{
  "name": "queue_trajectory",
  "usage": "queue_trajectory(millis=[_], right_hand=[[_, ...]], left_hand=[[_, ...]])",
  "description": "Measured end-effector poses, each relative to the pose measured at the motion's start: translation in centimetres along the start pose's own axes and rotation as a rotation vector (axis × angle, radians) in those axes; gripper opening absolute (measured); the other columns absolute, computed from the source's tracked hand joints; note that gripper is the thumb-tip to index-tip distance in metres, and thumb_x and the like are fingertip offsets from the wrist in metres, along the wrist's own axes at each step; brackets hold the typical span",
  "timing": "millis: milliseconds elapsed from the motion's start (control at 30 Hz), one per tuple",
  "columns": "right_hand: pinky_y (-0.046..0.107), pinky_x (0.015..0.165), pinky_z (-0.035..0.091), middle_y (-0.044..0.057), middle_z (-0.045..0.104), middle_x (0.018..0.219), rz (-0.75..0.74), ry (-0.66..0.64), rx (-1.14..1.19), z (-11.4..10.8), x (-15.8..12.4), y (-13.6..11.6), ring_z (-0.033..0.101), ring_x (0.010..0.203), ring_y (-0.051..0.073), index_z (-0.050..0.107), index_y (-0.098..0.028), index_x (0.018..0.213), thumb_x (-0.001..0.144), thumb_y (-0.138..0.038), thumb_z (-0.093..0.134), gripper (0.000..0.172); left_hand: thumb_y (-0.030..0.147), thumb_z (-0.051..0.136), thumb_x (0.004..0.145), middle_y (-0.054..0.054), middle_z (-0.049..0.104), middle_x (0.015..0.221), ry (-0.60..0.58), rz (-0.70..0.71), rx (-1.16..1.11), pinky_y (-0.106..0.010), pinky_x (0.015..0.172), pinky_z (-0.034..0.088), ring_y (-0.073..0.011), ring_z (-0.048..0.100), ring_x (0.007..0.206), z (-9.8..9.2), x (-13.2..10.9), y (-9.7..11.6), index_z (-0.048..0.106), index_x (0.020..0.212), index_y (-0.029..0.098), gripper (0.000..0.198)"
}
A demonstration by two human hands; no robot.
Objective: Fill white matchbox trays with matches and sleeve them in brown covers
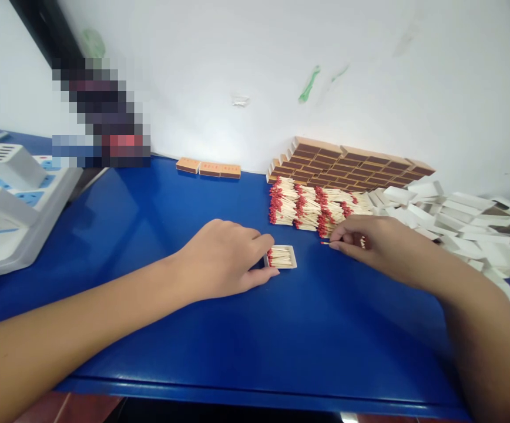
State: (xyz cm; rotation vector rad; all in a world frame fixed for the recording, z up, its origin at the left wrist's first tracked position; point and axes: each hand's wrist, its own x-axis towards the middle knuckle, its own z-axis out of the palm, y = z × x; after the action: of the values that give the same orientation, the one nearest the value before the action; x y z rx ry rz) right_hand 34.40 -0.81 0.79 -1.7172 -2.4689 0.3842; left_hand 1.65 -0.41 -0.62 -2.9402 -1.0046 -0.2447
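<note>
My left hand (231, 258) grips the left end of a small white matchbox tray (293, 258) between thumb and fingers. Red-headed matches (280, 257) lie side by side in the tray, which rests on the blue table. To the right, my right hand (365, 244) pinches a match (324, 242), its red head pointing left. That hand is just in front of stacked rows of loose matches (308, 205). Its curled fingers partly hide the pile's front right end, and a few red heads show by its palm.
Brown matchboxes (352, 167) stand stacked against the white wall, with three more boxes (208, 169) farther left. Many white trays (462, 220) are heaped at the right. A white and blue plastic fixture (21, 205) sits at the left. The blue table's front edge (237, 390) runs below.
</note>
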Motion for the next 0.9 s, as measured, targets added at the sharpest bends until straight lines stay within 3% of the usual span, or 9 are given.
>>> queue_trajectory(millis=[367, 900], right_hand=[[0.038, 0.060, 0.049, 0.006, 0.073, 0.078, 0.066, 0.016, 0.019, -0.03, 0.03, 0.60, 0.065, 0.065, 0.024, 0.073, -0.027, 0.099, 0.098, -0.054, 0.062, 0.029], [0.037, 0.060, 0.049, 0.006, 0.074, 0.078, 0.051, 0.025, 0.016, 0.03, -0.07, 0.85, 0.064, 0.064, 0.023, 0.077, -0.026, 0.102, 0.098, -0.051, 0.063, 0.029]], left_hand=[[0.051, 0.058, 0.105, -0.002, 0.075, 0.085, -0.036, -0.013, -0.002, -0.034, 0.058, 0.027, -0.0220, 0.072, 0.077, -0.28, 0.08, 0.15, 0.072, 0.109, 0.019, 0.035], [0.051, 0.059, 0.105, -0.001, 0.074, 0.082, -0.016, 0.002, 0.002, -0.033, 0.058, 0.026, -0.0207, 0.070, 0.075, -0.04, 0.06, 0.07, 0.072, 0.109, 0.019, 0.035]])
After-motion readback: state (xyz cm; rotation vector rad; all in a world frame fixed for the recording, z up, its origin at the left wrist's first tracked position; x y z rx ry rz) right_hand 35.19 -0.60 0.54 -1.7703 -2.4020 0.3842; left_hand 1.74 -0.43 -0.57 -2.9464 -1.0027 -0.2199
